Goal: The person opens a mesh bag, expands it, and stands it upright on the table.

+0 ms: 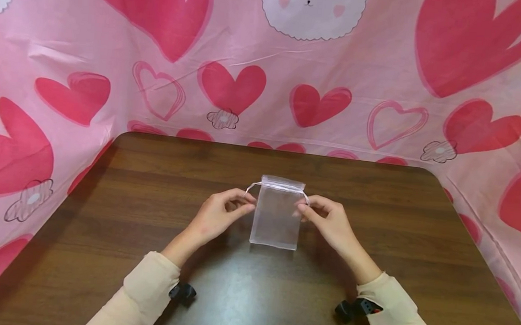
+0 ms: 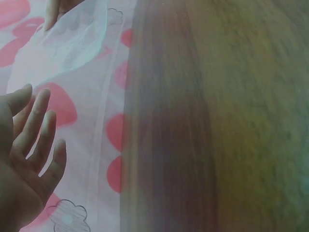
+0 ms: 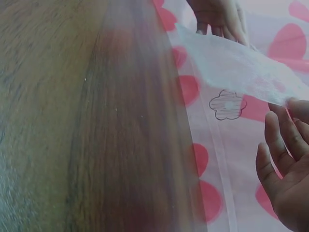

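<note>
while two hands are reaching over a brown wooden table, a small see-through white bag is hanging between them, above the middle of the tabletop, its drawstring end pointing away from the person. the left hand is pinching the bag's string at its left side with thumb and fingertips; whether these are also catching the edge, i cannot tell. the right hand is grasping the right edge near the string, thumb lying in front, fingertips showing through from behind. cream sleeves are covering both forearms, and a pink cloth with red hearts is surrounding the table's far side.
</note>
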A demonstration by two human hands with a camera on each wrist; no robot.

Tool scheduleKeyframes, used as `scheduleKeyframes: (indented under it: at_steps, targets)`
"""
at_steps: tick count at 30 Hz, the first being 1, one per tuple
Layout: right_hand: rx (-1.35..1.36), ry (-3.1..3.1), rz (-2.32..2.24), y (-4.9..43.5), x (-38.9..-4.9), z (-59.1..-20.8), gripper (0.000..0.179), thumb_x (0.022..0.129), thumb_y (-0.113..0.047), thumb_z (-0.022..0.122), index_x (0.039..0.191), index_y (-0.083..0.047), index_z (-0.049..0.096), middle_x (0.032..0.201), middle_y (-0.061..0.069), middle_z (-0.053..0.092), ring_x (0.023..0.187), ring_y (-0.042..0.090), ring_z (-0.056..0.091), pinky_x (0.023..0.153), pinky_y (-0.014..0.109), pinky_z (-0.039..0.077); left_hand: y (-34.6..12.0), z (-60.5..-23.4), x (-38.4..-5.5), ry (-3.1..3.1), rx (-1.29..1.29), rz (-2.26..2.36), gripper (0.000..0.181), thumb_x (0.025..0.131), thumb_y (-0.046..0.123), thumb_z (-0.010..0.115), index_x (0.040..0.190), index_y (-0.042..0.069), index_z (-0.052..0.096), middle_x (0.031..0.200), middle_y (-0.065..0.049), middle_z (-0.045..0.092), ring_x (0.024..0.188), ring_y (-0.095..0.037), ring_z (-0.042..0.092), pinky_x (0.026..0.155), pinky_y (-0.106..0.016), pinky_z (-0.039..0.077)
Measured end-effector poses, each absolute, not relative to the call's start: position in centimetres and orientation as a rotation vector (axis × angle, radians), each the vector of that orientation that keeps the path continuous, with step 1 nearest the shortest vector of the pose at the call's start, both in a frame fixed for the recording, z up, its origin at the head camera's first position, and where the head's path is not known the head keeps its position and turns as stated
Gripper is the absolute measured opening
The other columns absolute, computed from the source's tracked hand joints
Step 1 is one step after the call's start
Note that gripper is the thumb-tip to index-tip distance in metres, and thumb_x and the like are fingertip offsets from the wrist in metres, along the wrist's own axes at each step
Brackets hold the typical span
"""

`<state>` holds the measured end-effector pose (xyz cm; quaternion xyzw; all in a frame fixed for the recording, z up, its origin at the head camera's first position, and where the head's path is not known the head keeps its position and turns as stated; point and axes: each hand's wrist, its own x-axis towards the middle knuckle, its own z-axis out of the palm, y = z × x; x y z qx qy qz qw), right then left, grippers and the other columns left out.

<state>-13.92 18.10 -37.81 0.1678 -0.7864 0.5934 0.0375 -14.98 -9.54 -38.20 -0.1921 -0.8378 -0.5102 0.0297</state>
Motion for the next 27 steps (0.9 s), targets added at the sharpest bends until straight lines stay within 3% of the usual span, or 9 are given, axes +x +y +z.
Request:
scheduleKeyframes:
  at_steps: [10,16,27]
  targets:
    - [0.519,-2.395,1.851,18.2,-13.8,-37.2,0.011,0.095,-0.005,0.066,0.099,0.004,0.070,0.082,0.006,0.073,0.070,0.022,0.065,0.068,0.029,0.055,-9.2,-38.3,-14.6,-2.641,-0.648,-1.556,0.020,0.089,0.026,0.075,0.107,0.017,0.073,0.093,0.008,0.072,0.082,-0.009,0.065,0.078,-0.035,0.052]
    - [0.493,-2.389,1.857,18.0,-13.8,-37.2,0.012,0.095,-0.006,0.066,0.099,0.004,0.070,0.081,0.006,0.073,0.071,0.026,0.066,0.068,0.027,0.055,-8.3,-38.2,-14.4,-2.642,-0.608,-1.509,0.014,0.087,0.029,0.078,0.096,0.020,0.072,0.084,0.011,0.071,0.074,-0.008,0.061,0.072,-0.030,0.050]
    - [0.394,-2.452,1.835,17.1,-12.4,-37.7,0.017,0.095,-0.014,0.067,0.104,-0.001,0.071,0.084,0.010,0.074,0.075,0.016,0.068,0.071,0.038,0.056,-7.6,-38.0,-14.4,-2.574,-0.428,-1.626,0.010,0.087,0.029,0.078,0.088,0.024,0.070,0.083,0.013,0.072,0.071,-0.013,0.061,0.071,-0.034,0.048]
